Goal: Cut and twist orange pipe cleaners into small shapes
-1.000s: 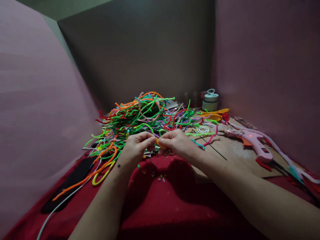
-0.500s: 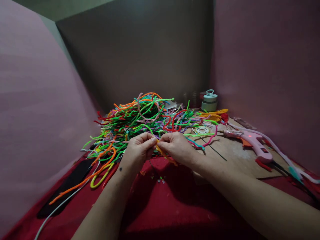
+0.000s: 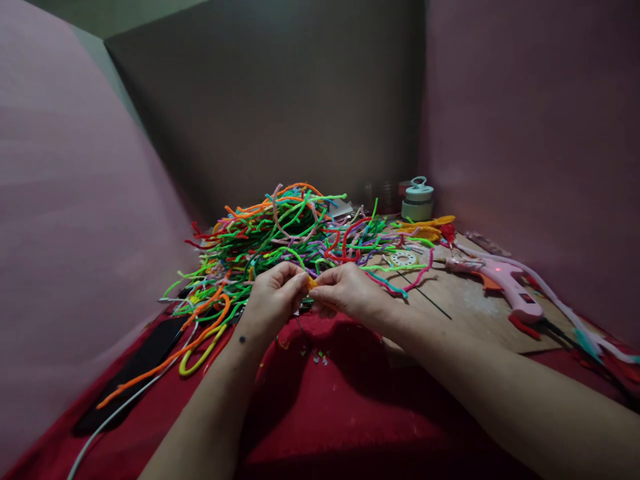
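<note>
A short bit of yellow-orange pipe cleaner [image 3: 312, 283] shows between my two hands, above the front of a red cloth. My left hand [image 3: 279, 291] pinches its left side between thumb and forefinger. From the right, my right hand [image 3: 345, 291] grips it with thumb and fingertips. Most of the piece is hidden behind the fingers. Directly behind my hands lies a big tangled pile of pipe cleaners [image 3: 260, 244] in green, orange, red, pink and other colours.
On the right, a pink glue gun [image 3: 507, 283] lies on a brown board [image 3: 470, 310], near a white ring-shaped spool [image 3: 403, 259]. A pale green lidded jar [image 3: 417, 203] stands behind. At left are a black phone-like slab [image 3: 135, 373] and a white cable [image 3: 113, 415]. Scraps [image 3: 320, 357] dot the red cloth [image 3: 350, 407].
The yellow-orange strand that hung below my right hand no longer shows; only a short bit is visible between the fingertips. Both hands stay in nearly the same place.
</note>
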A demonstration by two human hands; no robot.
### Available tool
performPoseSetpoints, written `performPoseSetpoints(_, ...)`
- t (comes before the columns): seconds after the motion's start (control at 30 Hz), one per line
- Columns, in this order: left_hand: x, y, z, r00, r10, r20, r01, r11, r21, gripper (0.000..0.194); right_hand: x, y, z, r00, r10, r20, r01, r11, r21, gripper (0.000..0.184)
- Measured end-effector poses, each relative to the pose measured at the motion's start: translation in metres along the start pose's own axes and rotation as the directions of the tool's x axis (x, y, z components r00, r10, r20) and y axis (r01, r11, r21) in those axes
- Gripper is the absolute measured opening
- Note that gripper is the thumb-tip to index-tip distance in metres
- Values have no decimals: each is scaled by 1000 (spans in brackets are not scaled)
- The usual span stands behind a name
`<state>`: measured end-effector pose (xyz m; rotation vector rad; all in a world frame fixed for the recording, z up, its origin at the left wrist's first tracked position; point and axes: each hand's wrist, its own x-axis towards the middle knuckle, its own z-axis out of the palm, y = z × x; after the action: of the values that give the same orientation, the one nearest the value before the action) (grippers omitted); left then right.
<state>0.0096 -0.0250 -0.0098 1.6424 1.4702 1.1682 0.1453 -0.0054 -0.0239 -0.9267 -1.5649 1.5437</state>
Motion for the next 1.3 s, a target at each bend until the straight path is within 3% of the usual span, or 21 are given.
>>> performPoseSetpoints(0.17, -2, -4, 12, 953, 224, -204, -155, 940, 305, 13, 2, 2, 1, 996, 91, 5, -91, 993, 78, 21)
performPoseSetpoints(0.23, -2, -4, 14, 942, 232, -243, -165, 949, 269, 12, 3, 3, 1, 997, 75, -12, -73, 993, 95, 21)
performPoseSetpoints(0.27, -2, -4, 14, 955, 186, -229, -146, 972, 182, 13, 3, 3, 0, 998, 64, -10, -62, 992, 112, 20)
performPoseSetpoints(0.33, 0, -3, 10, 994, 44, -96, -49, 998, -46, 15, 3, 4, -1, 999, 45, 12, -47, 987, 151, 19)
performPoseSetpoints(0.43, 3, -4, 2, 992, -62, 112, 87, 968, -233, 22, 3, 6, -2, 998, 30, 63, -42, 979, 200, 18)
performPoseSetpoints(0.57, 3, -7, 0, 997, -66, 30, 72, 956, -286, 23, 2, 6, -2, 994, 2, 112, -29, 972, 235, 18)
performPoseSetpoints(0.73, 0, -5, 6, 998, -56, -18, 49, 958, -283, 22, 0, 3, 1, 999, 13, 44, -19, 989, 145, 19)
performPoseSetpoints(0.93, 2, -1, 8, 990, 70, -126, -75, 997, -29, 19, -3, 2, 4, 1000, 15, -24, -15, 1000, 15, 22)
performPoseSetpoints(1.0, 4, -2, 8, 994, 61, -87, -63, 998, -24, 20, -4, 2, 4, 999, 41, 15, -42, 996, 78, 16)
performPoseSetpoints(1.1, 5, -3, 9, 999, 15, -35, -21, 988, -155, 23, -4, 3, 1, 998, 53, 44, -62, 970, 236, 6)
performPoseSetpoints(1.2, 5, -4, 9, 999, -25, -20, 19, 962, -271, 33, 1, 6, -4, 999, 12, -52, 9, 925, 381, 9)
performPoseSetpoints(1.3, 3, -4, 10, 998, -65, 16, 67, 963, -261, 34, 7, 8, -9, 982, -12, -186, 103, 869, 484, 12)
